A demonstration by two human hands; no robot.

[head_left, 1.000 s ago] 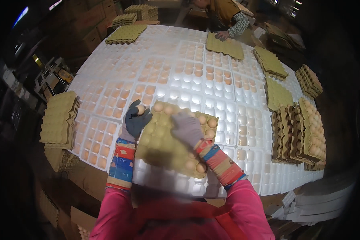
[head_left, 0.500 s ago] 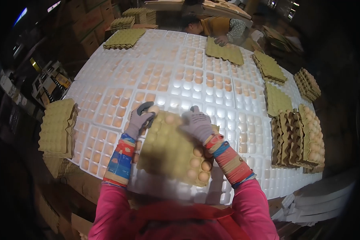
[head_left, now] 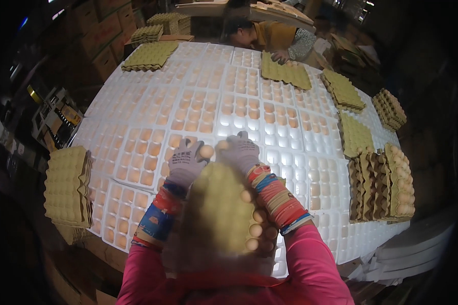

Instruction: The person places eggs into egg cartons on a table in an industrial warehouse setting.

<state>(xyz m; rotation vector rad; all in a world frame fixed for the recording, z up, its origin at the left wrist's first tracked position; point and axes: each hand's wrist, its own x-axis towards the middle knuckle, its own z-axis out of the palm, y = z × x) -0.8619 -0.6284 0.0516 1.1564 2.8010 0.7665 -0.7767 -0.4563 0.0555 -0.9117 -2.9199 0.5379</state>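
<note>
My left hand (head_left: pixel 187 161), in a grey glove, is closed on a brown egg (head_left: pixel 206 151) above a white moulded tray. Close beside it, my gloved right hand (head_left: pixel 242 152) has its fingers curled round another egg (head_left: pixel 222 146), slightly blurred. Below both hands lies a greenish pulp egg tray (head_left: pixel 220 208), with several eggs (head_left: pixel 255 231) along its right side. White trays (head_left: pixel 239 124) with egg-shaped pockets cover the table; those left of my hands hold eggs, and pockets just ahead and to the right look bare.
Stacked pulp trays stand at the left edge (head_left: pixel 66 185) and far left (head_left: pixel 150 55). At right are upright trays with eggs (head_left: pixel 381 185). Across the table, a person's hand (head_left: pixel 281 56) touches a pulp tray (head_left: pixel 286 71). White foam pieces (head_left: pixel 412 249) lie lower right.
My left hand has moved right and slightly down with its egg, nearer my right hand. The right hand has shifted left and an egg now shows at its fingers. The pulp tray sits lower.
</note>
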